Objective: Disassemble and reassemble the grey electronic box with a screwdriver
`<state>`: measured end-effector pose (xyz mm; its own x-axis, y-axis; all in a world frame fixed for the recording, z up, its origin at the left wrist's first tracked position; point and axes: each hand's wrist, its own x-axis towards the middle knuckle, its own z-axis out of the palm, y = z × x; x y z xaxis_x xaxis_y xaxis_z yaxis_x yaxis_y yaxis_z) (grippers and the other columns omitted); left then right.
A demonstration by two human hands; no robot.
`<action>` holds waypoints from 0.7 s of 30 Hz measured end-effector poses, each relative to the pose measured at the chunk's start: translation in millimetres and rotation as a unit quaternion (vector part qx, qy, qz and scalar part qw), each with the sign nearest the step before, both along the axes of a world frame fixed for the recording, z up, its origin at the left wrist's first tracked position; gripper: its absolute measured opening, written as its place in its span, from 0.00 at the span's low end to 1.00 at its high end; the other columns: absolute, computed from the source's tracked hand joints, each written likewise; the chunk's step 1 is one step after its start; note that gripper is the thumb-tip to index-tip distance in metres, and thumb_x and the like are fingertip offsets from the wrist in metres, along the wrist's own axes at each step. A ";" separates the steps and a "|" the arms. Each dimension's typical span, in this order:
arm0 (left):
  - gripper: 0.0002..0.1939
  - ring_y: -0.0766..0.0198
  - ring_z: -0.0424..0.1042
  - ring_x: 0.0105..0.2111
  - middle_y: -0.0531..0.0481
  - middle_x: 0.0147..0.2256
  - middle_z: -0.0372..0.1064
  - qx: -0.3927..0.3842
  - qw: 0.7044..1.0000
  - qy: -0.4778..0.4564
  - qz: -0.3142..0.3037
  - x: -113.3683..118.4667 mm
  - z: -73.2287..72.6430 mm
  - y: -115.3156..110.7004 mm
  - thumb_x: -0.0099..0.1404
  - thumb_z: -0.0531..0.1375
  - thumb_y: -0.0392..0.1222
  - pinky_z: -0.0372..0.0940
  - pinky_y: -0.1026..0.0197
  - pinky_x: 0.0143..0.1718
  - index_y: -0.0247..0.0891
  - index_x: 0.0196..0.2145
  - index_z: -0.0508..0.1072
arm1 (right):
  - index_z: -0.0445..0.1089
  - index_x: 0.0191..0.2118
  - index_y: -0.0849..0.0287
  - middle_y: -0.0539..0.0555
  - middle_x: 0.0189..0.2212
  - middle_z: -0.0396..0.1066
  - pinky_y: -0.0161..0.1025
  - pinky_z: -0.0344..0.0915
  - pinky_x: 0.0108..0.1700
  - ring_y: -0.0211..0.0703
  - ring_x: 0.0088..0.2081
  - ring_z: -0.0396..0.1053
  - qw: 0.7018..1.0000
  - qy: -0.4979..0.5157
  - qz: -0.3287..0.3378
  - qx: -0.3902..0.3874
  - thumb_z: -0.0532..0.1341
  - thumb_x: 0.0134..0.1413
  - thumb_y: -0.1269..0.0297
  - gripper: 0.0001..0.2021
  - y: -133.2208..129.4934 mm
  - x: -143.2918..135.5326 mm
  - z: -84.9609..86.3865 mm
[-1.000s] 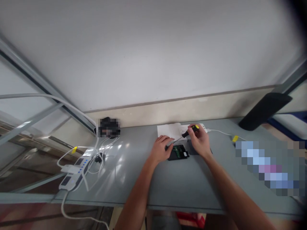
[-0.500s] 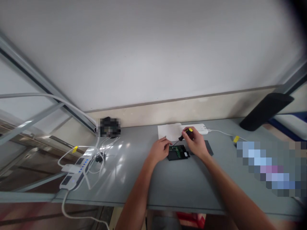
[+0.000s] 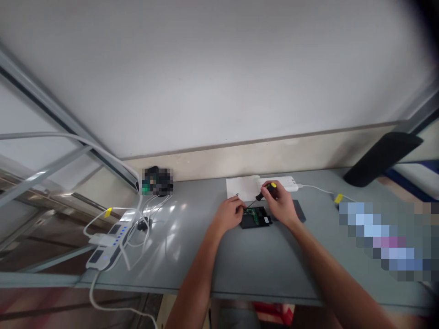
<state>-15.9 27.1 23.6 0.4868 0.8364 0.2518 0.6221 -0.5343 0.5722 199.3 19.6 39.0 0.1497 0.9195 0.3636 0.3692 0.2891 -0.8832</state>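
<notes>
A flat black case [image 3: 247, 222] lies on the grey table with a green circuit board [image 3: 255, 217] showing inside it. My left hand [image 3: 229, 214] rests at the case's left edge, its fingers curled in and gripping the upper left corner. My right hand [image 3: 281, 203] is closed round a screwdriver [image 3: 259, 196] with a black and yellow handle. The slim shaft slants down to the left, towards the board's upper left part by my left fingertips. Exactly where the tip touches cannot be made out. Partly behind my right hand lies a dark flat panel [image 3: 299, 211].
Behind my hands are a white sheet [image 3: 240, 186] and a white power strip [image 3: 290, 183] with a cable. Another power strip [image 3: 107, 250] with looped white cables lies at left. A black upright object [image 3: 380, 160] leans at right; pixelated areas hide other things.
Both hands stay almost in place, with the screwdriver still over the board. The whole view has shifted very slightly.
</notes>
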 end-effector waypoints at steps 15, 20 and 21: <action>0.14 0.61 0.77 0.40 0.48 0.41 0.76 -0.018 1.000 -0.007 0.005 -0.2 -1.0 -0.9 0.67 0.55 0.28 0.71 0.59 0.47 0.40 0.38 0.79 | 0.70 0.43 0.55 0.50 0.27 0.71 0.37 0.62 0.29 0.39 0.24 0.64 0.999 -0.017 0.025 0.010 0.60 0.63 0.46 0.17 -4.3 -3.1 2.9; 0.14 0.61 0.76 0.40 0.48 0.39 0.75 -0.032 0.999 -0.019 0.005 2.6 -6.0 0.0 0.67 0.54 0.27 0.71 0.59 0.47 0.39 0.36 0.78 | 0.71 0.44 0.53 0.49 0.26 0.71 0.37 0.61 0.28 0.39 0.24 0.63 0.997 -0.041 0.063 -0.009 0.61 0.63 0.48 0.15 -11.0 -5.3 7.9; 0.14 0.61 0.76 0.40 0.49 0.38 0.75 -0.034 0.999 -0.023 0.005 3.4 -7.5 0.6 0.67 0.54 0.27 0.71 0.59 0.47 0.39 0.36 0.77 | 0.71 0.44 0.53 0.49 0.26 0.70 0.37 0.60 0.28 0.39 0.24 0.62 0.996 -0.049 0.077 -0.009 0.61 0.63 0.48 0.14 -12.1 -6.0 10.6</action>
